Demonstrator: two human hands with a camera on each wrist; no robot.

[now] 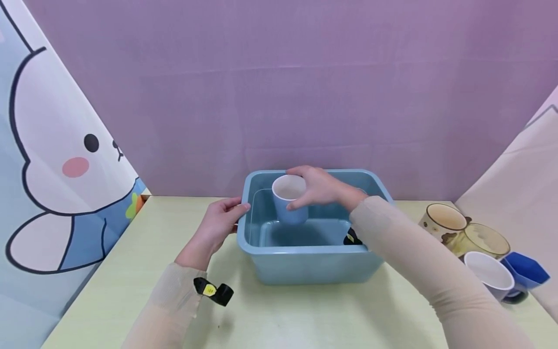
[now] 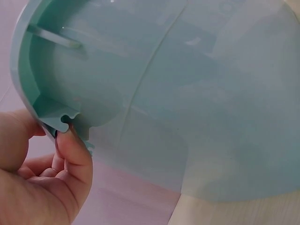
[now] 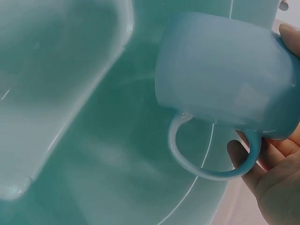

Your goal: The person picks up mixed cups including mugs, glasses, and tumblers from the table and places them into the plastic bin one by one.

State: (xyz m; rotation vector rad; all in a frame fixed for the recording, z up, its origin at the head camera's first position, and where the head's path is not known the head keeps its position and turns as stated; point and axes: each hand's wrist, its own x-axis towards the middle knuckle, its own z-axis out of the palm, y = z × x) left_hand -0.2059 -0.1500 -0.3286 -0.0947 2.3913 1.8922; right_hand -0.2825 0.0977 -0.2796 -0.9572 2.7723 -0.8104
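Observation:
A light blue mug (image 1: 291, 208) with a white inside is held upright within a blue-green plastic basin (image 1: 314, 265), toward its left end. My right hand (image 1: 320, 186) grips the mug near its rim, thumb on the near side and fingers on the far side. In the right wrist view the mug's loop handle (image 3: 213, 177) shows beside the fingers, above the basin's inner wall. With my left hand (image 1: 220, 220) I pinch the basin's left rim, thumb on top and fingers curled under the lip, as the left wrist view shows.
At the table's right side stand a patterned cream mug (image 1: 444, 216), a yellowish glass cup (image 1: 486, 240), a white-lined mug (image 1: 488, 271) and a blue angular cup (image 1: 525, 271). Behind the basin hangs a purple cloth (image 1: 305, 97). A rabbit-print sheet (image 1: 52, 145) borders the left.

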